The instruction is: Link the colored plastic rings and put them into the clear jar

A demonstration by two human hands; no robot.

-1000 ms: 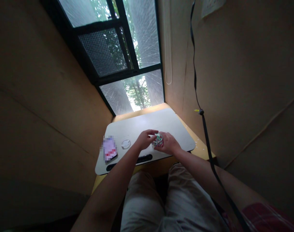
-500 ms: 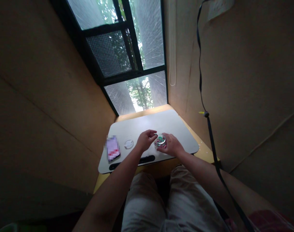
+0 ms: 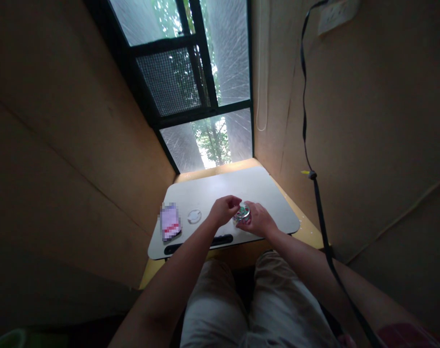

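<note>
A clear round container (image 3: 243, 213) with small red, green and white pieces in it stands on the white lap table (image 3: 220, 186). My right hand (image 3: 258, 220) is wrapped round its right side. At the container's left rim is my left hand (image 3: 225, 210), its fingers bent and pressed together over the edge; whatever they hold is too small to make out. To the left lies a round whitish lid-like disc (image 3: 194, 216), flat on the tabletop.
A blurred-out phone-like object (image 3: 170, 222) lies at the table's left side. Along the front edge runs a black slot (image 3: 223, 239). A dark strap (image 3: 319, 217) hangs at the right, and a window (image 3: 212, 130) stands behind the table.
My left hand has shifted slightly right, its fingers now more curled at the container's rim. My right hand still holds the container. The whole view has shifted a little.
</note>
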